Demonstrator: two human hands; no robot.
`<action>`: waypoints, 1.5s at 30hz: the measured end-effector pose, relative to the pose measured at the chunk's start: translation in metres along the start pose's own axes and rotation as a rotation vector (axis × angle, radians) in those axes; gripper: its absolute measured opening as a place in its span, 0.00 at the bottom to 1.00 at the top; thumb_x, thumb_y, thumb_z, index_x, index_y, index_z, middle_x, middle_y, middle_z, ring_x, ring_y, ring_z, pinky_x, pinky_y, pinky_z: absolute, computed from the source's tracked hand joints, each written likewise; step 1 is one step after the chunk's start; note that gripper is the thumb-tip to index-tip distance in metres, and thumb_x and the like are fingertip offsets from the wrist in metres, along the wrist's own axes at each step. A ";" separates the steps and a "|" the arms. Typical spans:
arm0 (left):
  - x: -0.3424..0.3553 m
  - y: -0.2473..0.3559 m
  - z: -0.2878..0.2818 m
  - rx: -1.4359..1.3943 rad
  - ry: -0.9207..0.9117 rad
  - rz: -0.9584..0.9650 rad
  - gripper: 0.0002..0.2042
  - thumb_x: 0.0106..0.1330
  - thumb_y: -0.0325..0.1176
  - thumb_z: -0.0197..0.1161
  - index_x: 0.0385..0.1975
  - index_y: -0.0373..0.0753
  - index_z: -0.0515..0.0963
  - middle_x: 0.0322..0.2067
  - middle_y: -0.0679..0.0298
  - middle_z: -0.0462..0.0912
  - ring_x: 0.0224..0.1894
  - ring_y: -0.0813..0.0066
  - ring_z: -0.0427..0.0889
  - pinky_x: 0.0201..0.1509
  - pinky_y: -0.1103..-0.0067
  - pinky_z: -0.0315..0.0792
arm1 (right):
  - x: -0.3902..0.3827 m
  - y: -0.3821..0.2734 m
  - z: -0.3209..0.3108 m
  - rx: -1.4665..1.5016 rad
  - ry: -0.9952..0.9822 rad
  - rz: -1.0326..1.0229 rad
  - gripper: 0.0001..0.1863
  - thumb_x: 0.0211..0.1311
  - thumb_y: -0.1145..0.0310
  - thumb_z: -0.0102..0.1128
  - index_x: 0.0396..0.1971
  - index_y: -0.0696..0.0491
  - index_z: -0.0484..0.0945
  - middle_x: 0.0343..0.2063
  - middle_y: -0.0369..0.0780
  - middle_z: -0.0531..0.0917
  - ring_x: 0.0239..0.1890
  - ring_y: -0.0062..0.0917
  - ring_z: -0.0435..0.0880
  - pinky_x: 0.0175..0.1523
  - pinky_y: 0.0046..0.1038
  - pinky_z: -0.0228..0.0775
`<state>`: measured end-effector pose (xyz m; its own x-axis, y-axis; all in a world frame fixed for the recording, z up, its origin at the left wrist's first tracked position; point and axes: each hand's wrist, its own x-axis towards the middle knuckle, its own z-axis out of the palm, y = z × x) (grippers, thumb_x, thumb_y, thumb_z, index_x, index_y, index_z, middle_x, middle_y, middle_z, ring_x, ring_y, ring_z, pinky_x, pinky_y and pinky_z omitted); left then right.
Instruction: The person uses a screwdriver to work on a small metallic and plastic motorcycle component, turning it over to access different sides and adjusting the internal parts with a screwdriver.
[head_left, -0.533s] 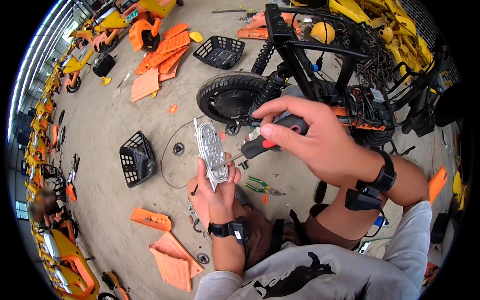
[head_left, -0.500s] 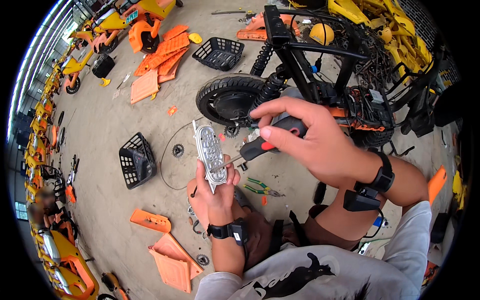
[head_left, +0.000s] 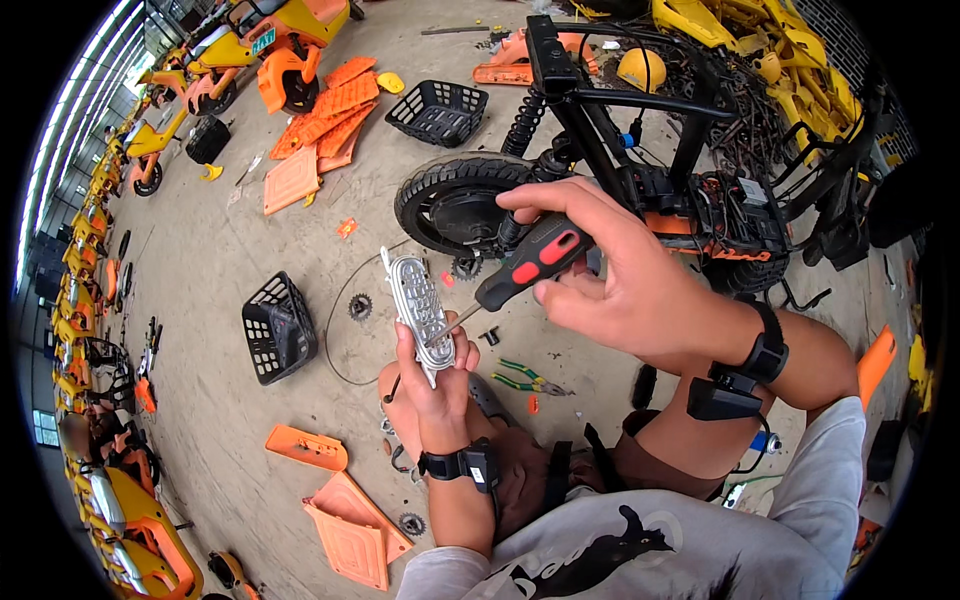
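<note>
My left hand (head_left: 437,388) is closed round the lower end of a silver, long oval lamp (head_left: 416,298) with a shiny patterned face, tilted upright over my knee. In my right hand (head_left: 640,280) is a screwdriver (head_left: 540,262) with a black and red handle. The fingers hold it loosely by the back of the handle. Its metal shaft slants down to the left, and the tip meets the lamp's lower right side, close to my left fingers. Whether a screw sits under the tip is too small to tell.
A stripped scooter frame (head_left: 600,100) with its rear wheel (head_left: 450,200) stands ahead to the right. On the floor lie green-handled pliers (head_left: 525,377), a black basket (head_left: 278,330), another basket (head_left: 437,112), sprockets, a cable loop and orange panels (head_left: 345,515). Scooters line the left.
My right hand has shifted its hold on the screwdriver: the handle has turned, showing more red, and the fingers sit farther back. The lamp stays in my left hand.
</note>
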<state>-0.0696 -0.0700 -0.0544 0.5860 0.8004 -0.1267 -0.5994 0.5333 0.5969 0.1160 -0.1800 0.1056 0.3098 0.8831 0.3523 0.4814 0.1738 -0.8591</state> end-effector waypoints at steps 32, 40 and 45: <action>-0.001 0.000 0.001 0.023 0.040 0.014 0.25 0.73 0.55 0.48 0.50 0.36 0.72 0.32 0.58 0.77 0.21 0.75 0.66 0.24 0.79 0.59 | 0.001 -0.014 -0.012 0.204 -0.220 0.292 0.21 0.57 0.72 0.60 0.52 0.56 0.75 0.42 0.43 0.77 0.44 0.30 0.80 0.46 0.28 0.74; 0.000 -0.001 -0.001 0.008 0.057 -0.003 0.22 0.74 0.54 0.47 0.54 0.43 0.66 0.34 0.59 0.75 0.19 0.77 0.65 0.22 0.80 0.59 | -0.002 -0.005 -0.009 0.157 -0.149 0.188 0.21 0.59 0.71 0.58 0.54 0.58 0.73 0.40 0.44 0.80 0.42 0.28 0.82 0.42 0.29 0.74; 0.001 -0.002 -0.001 0.022 0.018 0.008 0.23 0.73 0.55 0.48 0.52 0.41 0.68 0.34 0.59 0.75 0.19 0.76 0.65 0.23 0.79 0.60 | -0.004 0.010 -0.007 0.126 -0.126 0.052 0.24 0.60 0.68 0.60 0.56 0.56 0.71 0.40 0.43 0.80 0.39 0.28 0.82 0.39 0.28 0.74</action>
<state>-0.0681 -0.0703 -0.0565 0.5710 0.8096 -0.1357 -0.5919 0.5206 0.6153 0.1259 -0.1847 0.0985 0.2226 0.9385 0.2640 0.3586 0.1729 -0.9173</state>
